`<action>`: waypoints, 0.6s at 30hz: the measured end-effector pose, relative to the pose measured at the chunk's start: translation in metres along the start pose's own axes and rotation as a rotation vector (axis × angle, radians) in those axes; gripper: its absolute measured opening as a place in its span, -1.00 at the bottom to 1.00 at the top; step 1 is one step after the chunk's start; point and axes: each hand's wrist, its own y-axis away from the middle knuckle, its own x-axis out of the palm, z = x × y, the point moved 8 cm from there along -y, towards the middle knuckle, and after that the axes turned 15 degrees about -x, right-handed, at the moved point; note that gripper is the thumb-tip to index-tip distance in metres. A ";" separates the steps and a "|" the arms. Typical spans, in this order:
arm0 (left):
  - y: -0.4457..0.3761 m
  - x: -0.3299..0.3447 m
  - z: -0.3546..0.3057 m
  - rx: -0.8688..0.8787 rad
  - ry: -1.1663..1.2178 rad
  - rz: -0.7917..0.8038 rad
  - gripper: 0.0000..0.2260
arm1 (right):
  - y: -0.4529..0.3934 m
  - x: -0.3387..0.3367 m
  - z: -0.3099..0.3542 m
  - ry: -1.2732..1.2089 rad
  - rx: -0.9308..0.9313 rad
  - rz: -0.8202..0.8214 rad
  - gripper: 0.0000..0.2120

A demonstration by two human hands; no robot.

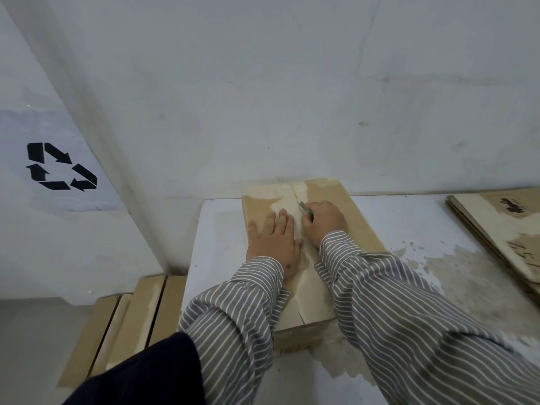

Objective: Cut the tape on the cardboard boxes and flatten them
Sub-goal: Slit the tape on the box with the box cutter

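A taped cardboard box (344, 206) lies lengthwise on a white table (216, 229), its top seam covered by a strip of clear tape (287, 200). My left hand (273, 242) presses flat on the left flap with its fingers straight. My right hand (323, 222) grips a green utility knife (306, 210), whose blade tip sits on the tape seam near the far end of the box. The seam nearer to me looks split.
A stack of flattened cardboard (502, 229) lies at the table's right edge. More taped boxes (131, 317) stand on the floor at lower left. A white panel with a black recycling symbol (60, 166) leans at the left. A wall rises just behind the table.
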 end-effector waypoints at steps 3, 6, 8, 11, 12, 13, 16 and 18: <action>0.000 0.000 0.000 0.002 0.002 -0.005 -0.48 | -0.004 -0.003 0.000 -0.019 0.014 0.025 -0.73; 0.000 0.000 0.000 0.003 0.005 -0.008 -0.48 | -0.009 -0.004 -0.001 -0.043 0.023 0.081 -0.76; 0.000 0.000 0.000 0.002 0.004 -0.002 -0.48 | -0.010 -0.005 -0.001 -0.056 0.034 0.091 -0.77; 0.001 -0.001 0.000 0.002 -0.003 0.004 -0.48 | -0.010 -0.005 0.001 -0.044 0.032 0.121 -0.76; 0.001 -0.001 -0.001 0.003 -0.004 0.003 -0.48 | -0.010 -0.005 0.002 -0.042 0.034 0.129 -0.76; 0.001 -0.001 -0.001 0.003 -0.004 0.003 -0.48 | -0.010 -0.006 0.003 -0.044 0.039 0.131 -0.76; 0.002 -0.001 -0.001 0.002 -0.003 0.012 -0.47 | -0.011 -0.008 0.002 -0.051 0.056 0.146 -0.77; 0.002 -0.002 -0.001 -0.001 -0.007 0.013 -0.48 | -0.012 -0.008 0.002 -0.060 0.058 0.155 -0.77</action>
